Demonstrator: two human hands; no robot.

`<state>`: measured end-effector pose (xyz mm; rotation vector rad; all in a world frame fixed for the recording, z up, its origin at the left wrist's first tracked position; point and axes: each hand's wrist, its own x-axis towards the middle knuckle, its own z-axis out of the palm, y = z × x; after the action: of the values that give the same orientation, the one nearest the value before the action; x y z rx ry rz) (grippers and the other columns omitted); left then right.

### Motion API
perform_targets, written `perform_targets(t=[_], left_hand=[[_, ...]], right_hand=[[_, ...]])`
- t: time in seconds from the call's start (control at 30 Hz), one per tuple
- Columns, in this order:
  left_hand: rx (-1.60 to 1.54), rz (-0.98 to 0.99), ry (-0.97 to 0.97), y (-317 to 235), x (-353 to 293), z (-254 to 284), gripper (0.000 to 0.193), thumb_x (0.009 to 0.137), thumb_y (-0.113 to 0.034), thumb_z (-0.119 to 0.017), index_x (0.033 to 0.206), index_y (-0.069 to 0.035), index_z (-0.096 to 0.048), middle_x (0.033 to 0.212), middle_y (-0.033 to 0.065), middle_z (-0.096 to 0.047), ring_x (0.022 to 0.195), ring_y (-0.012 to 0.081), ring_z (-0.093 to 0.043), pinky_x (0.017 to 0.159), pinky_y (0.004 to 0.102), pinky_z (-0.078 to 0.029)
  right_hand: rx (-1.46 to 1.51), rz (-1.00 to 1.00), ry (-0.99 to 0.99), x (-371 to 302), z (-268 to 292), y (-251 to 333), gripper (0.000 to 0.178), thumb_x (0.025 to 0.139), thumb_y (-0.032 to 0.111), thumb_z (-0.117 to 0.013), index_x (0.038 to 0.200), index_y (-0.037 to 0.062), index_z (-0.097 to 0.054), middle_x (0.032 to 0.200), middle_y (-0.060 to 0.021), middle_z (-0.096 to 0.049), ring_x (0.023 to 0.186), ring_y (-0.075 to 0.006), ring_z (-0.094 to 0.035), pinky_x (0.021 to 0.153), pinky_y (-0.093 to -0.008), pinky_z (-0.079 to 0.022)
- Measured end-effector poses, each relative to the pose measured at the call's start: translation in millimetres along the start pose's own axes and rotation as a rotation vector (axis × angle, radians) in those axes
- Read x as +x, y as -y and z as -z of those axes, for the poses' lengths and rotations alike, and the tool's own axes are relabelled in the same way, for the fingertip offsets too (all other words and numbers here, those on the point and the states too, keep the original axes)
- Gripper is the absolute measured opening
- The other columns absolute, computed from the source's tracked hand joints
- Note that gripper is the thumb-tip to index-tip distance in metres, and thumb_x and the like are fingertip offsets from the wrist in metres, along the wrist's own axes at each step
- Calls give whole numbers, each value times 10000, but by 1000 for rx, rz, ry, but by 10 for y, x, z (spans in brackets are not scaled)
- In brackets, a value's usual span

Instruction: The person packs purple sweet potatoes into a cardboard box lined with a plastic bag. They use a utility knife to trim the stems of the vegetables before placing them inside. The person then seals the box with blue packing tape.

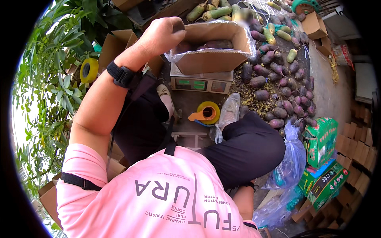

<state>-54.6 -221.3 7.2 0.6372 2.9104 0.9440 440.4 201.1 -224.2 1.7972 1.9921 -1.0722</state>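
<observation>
My left hand (163,36) is raised at the left end of an open cardboard box (212,62) with a clear plastic liner. Its fingers curl inward beside the rim; a dark patch shows at them, and I cannot make out what they hold. Dark purple radishes (218,44) lie inside the box. Under the box is a weighing scale (202,82) with lit green displays. My right forearm (243,200) runs along my right hip, and the right hand is hidden behind my bent leg.
A yellow tape roll with an orange dispenser (207,113) lies between my feet. Many purple radishes (287,91) spread to the right, with green radishes (216,13) beyond the box. Green packages (320,142) and a blue plastic bag (291,154) sit at right. Leafy plants (43,79) line the left.
</observation>
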Motion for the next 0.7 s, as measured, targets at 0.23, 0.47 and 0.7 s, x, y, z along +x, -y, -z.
perform_targets(t=[0.23,0.47,0.7], left_hand=[[249,272,23,595,172,-1,456,856,-389,-666,1007,42,-670,920,212,-705,903,336,-686,834,392,-526],[168,660,508,655,222,-331,765,826,-686,-575,989,44,-730,1037,215,-703,997,342,-672,879,391,-510],[191,542,361,754,242,-662,572,833,-505,-615,839,56,-725,886,225,-706,872,345,-691,814,387,-534]], right_hand=[[47,225,-156,303,481,770,195,893,185,-654,946,-2,-655,737,-5,-600,630,-139,-565,606,-329,-472],[29,987,-227,-598,1206,3583,198,903,193,-630,938,0,-650,740,-40,-621,662,-145,-577,635,-336,-476],[-313,1119,-72,-760,-192,4956,338,870,348,-644,986,33,-685,891,-205,-703,862,-364,-684,793,-430,-522]])
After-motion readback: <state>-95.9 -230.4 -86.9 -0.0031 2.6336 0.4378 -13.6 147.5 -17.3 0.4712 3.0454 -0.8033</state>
